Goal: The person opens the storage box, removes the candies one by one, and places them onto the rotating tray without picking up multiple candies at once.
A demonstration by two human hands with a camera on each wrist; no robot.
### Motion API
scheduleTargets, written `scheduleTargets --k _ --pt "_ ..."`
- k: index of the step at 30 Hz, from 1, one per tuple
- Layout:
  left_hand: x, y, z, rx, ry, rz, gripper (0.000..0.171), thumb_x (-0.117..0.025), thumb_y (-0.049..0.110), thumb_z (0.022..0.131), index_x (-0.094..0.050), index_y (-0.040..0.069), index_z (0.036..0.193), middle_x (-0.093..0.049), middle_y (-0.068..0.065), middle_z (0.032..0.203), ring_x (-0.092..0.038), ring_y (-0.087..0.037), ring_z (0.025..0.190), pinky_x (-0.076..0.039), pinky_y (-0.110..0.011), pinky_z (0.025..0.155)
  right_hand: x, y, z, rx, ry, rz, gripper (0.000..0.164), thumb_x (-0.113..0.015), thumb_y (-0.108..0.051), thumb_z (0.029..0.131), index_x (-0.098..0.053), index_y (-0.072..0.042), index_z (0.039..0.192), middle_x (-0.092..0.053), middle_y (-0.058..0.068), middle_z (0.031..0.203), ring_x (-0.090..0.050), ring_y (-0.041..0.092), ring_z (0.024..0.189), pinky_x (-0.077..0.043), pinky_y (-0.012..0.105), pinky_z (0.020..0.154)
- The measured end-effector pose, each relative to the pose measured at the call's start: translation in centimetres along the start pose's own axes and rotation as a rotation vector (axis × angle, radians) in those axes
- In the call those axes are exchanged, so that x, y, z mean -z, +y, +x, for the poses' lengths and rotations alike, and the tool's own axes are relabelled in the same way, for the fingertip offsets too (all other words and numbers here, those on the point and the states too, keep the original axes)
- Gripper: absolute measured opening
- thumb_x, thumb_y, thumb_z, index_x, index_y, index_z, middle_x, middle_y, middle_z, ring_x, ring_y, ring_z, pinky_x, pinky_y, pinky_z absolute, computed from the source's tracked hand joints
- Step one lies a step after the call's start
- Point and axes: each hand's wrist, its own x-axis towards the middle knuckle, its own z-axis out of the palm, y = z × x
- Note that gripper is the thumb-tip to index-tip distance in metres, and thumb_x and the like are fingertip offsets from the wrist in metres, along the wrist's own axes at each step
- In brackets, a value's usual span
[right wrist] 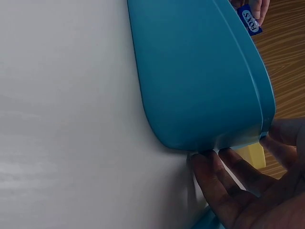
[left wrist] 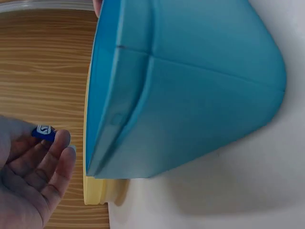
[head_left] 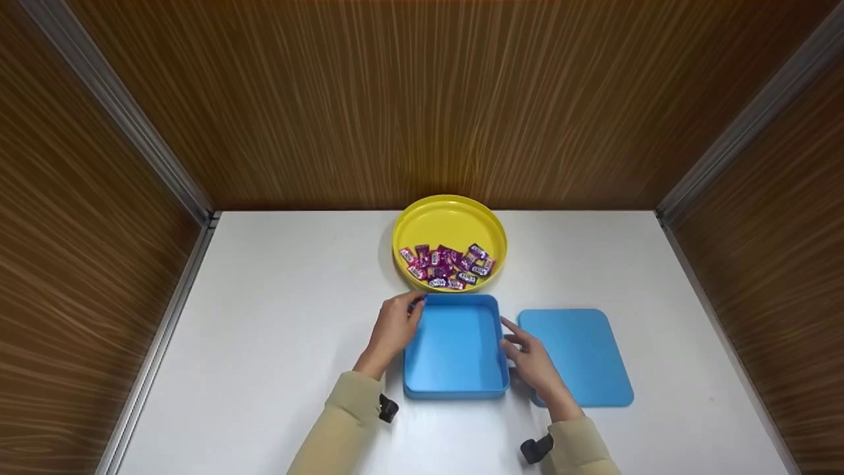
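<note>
A blue open box with bare insides stands in front of me on the table. At its far left corner my left hand pinches a wrapped candy between thumb and fingertips, just above the rim. In the left wrist view its remaining fingers are loosely bent. My right hand rests against the box's right wall, fingertips touching the outside and fingers fairly straight. Beyond the box, a round yellow tray holds several purple and pink wrapped candies toward its near side.
A flat blue lid lies to the right of the box, partly under my right forearm. The white table is bounded by wood-patterned panels at the back and both sides.
</note>
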Motion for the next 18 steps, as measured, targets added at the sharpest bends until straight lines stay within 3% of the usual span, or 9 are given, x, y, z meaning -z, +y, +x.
scheduleTargets --k 4,8,18 --pt "0.3 -0.4 0.7 0.116 0.02 -0.179 0.027 -0.054 0.006 0.1 -0.064 -0.005 0.123 -0.07 -0.014 0.097 -0.068 -0.016 0.078 -0.055 -0.029 0.067 0.0 0.0 0.0 -0.003 -0.002 -0.015 0.051 -0.054 -0.015 0.101 -0.041 -0.014 0.15 -0.05 0.028 0.136 -0.055 0.048 0.117 -0.052 0.056 0.085" --pt "0.4 -0.8 1.5 0.215 0.048 -0.301 0.027 -0.054 0.004 0.099 -0.063 -0.006 0.123 -0.069 -0.015 0.098 -0.07 -0.018 0.079 -0.057 -0.029 0.07 0.0 0.1 0.1 -0.004 0.001 -0.025 0.051 -0.054 -0.015 0.101 -0.041 -0.014 0.151 -0.049 0.028 0.136 -0.054 0.049 0.117 -0.052 0.055 0.084" --pt "0.1 -1.1 3.5 0.299 0.092 -0.372 0.025 -0.054 0.003 0.099 -0.063 -0.007 0.119 -0.067 -0.017 0.099 -0.07 -0.021 0.08 -0.057 -0.029 0.069 -0.1 0.1 0.2 -0.029 0.007 -0.034 0.051 -0.053 -0.016 0.102 -0.041 -0.018 0.151 -0.048 0.026 0.138 -0.053 0.048 0.119 -0.052 0.055 0.086"
